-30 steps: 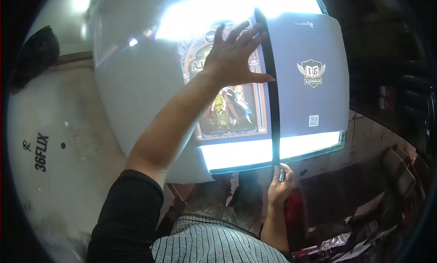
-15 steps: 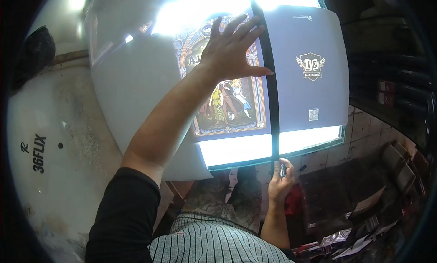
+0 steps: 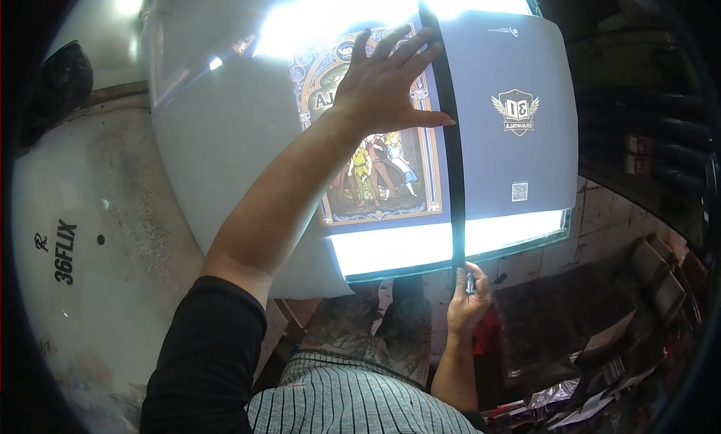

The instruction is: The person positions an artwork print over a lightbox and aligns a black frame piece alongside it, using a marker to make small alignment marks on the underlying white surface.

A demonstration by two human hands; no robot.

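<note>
My left hand (image 3: 387,88) lies with spread fingers on a blue printed cover sheet (image 3: 488,156), which shows an illustrated panel and a back with a shield emblem. Its thumb rests on a long black straight strip (image 3: 453,171), like a ruler, that crosses the sheet from far to near. At the strip's near end, my right hand (image 3: 467,306) is closed around a small silver tool (image 3: 471,283); its exact kind is hard to make out. The fingers also touch the strip's end. Underneath, a glass light table (image 3: 390,252) glows brightly.
A large white sheet (image 3: 233,156) covers the left of the light table. Further left is a stained white surface (image 3: 143,231) with a black bag (image 3: 64,84) at its far side. Dark boxes and papers (image 3: 563,321) crowd the lower right, beside a tiled floor (image 3: 593,220).
The right hand and the near end of the black strip have shifted slightly to the right. My left hand stays spread on the sheet.
</note>
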